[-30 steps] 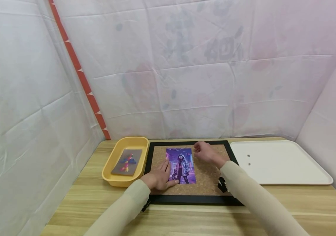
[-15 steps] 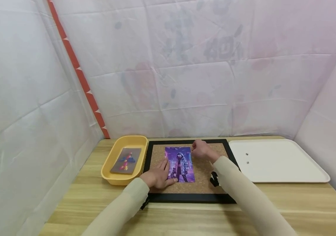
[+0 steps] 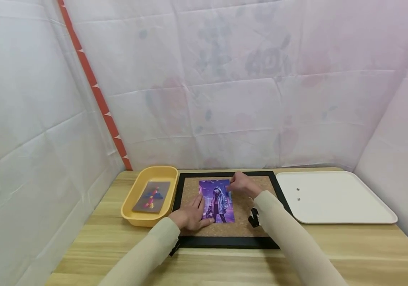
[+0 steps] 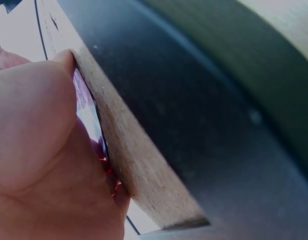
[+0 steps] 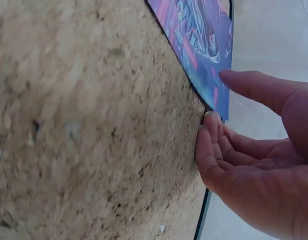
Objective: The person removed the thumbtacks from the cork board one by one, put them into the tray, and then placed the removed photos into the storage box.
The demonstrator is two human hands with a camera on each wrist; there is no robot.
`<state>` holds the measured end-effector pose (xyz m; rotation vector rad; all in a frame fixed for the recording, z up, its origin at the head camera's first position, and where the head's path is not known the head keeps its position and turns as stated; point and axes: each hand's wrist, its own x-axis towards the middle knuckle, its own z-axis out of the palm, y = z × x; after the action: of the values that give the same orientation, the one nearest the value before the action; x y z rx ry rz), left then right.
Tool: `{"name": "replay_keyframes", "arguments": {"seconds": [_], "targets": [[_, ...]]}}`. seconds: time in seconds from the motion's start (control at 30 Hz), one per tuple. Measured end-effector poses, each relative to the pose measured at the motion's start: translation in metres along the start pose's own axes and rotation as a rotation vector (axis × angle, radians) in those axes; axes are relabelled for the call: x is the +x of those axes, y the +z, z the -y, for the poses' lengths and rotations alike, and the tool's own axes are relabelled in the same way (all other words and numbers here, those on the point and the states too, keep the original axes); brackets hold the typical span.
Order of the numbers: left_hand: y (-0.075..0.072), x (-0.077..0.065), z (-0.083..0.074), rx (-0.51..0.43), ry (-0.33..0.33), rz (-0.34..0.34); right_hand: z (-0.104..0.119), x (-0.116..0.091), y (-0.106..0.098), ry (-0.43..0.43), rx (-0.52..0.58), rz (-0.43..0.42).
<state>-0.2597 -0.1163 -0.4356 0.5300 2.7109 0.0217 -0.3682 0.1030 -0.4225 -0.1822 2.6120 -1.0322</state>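
A purple-blue print of a hooded figure [image 3: 220, 204] lies on the black-framed cork board [image 3: 247, 227]. My left hand [image 3: 191, 214] rests flat on the left part of the print, fingers spread and thumb along its lower edge. At the upper right corner of the print is my right hand [image 3: 241, 184]. In the right wrist view its thumb [image 5: 254, 85] reaches over the print while the other fingers [image 5: 209, 145] curl beside the corner, close over the cork. I cannot tell whether something small sits in the fingers.
A yellow tray [image 3: 127, 206] on the left holds a grey card [image 3: 152, 198] with a colourful picture. On the right stands a white tray [image 3: 343, 198] with two small metallic pieces [image 3: 298, 194]. White sheeting [image 3: 189, 99] encloses the wooden table [image 3: 93, 246].
My right hand has moved left over the cork to the print's upper right corner, its fingers lower and more bunched. The left hand stays on the print.
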Motion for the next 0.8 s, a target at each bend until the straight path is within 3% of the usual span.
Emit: {"name": "replay_keyframes", "arguments": {"seconds": [0.43,0.63,0.8], "targets": [[0.000,0.001,0.000,0.008,-0.004,0.004,-0.013,-0.005,-0.011,-0.095,0.140,0.097],[0.000,0.000,0.000,0.010,-0.014,-0.011,-0.013,-0.013,-0.011,-0.082,0.168,0.149],[-0.001,-0.001,-0.001,0.017,-0.010,-0.011,-0.013,-0.023,-0.008,-0.087,0.171,0.141]]}}
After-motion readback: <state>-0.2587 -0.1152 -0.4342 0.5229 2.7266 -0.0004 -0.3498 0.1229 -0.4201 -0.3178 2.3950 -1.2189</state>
